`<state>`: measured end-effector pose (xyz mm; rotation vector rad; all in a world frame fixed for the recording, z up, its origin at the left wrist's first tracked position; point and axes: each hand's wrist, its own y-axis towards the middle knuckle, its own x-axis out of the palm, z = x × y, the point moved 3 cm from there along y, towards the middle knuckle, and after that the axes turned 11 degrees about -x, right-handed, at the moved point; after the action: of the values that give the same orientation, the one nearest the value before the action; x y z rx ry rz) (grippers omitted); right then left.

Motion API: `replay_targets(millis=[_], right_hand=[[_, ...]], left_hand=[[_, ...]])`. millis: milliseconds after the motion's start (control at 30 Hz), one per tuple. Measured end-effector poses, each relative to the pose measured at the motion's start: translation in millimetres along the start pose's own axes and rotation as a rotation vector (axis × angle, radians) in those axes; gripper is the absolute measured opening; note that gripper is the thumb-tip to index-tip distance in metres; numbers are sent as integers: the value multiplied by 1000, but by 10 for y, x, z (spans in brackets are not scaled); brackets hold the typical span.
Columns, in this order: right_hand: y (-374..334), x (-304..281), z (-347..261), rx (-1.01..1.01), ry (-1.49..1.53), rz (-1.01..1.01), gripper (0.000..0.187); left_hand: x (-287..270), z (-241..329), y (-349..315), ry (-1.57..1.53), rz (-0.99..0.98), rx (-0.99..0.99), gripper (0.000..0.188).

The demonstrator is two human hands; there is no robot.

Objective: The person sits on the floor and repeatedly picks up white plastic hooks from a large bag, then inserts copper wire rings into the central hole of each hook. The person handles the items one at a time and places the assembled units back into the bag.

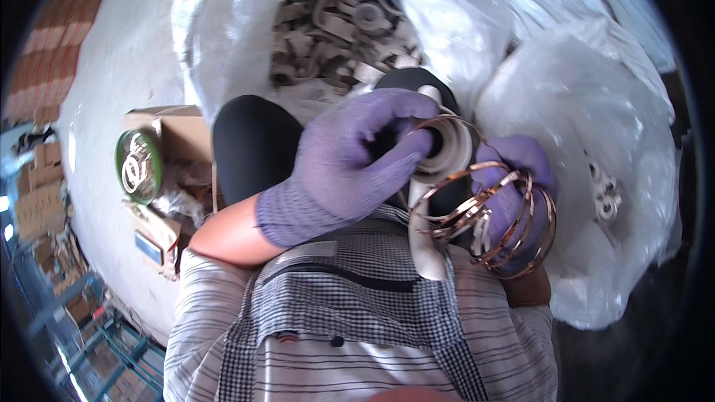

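Observation:
Above my lap is a white plastic part [456, 156] with a round, cup-like opening and a curved tubular arm [426, 249] pointing down toward my apron. My left hand [350, 156], in a purple knitted glove, is closed at the opening, thumb and forefinger at a thin copper-coloured ring [449, 117] that crosses it. Several more copper-coloured rings [542, 234] hang loosely round the fingers of my right hand [514, 179], also gloved. Those fingers are curled beside the white part's right side; the rings partly hide their grip.
Ahead, a large clear plastic bag holds many whitish plastic parts [339, 26]. Another clear bag [581, 268] at right has a few white pieces [607, 197]. At left, a green-rimmed round container [125, 167] with pale rings stands by an open cardboard box [182, 134]. Stacked cartons [45, 208] are farther left.

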<state>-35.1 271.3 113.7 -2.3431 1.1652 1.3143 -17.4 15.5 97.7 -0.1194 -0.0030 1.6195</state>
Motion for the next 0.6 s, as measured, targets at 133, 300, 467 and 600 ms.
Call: replay_targets(millis=[133,300,467,600], right_hand=[[-156,273,295,-251,-296,-101,33],[-1,644,613,-258,-162,-81,28],[-17,659,744,-222,-114,-99,24],[-43,696,810,-207,-72,-103,20]], left_hand=[[21,-43,112,377,137,264,18],[140,-428,309,360,96,73,11],[182,-537,323,315,95,81,13],[145,-505,276,327,120,73,14]])
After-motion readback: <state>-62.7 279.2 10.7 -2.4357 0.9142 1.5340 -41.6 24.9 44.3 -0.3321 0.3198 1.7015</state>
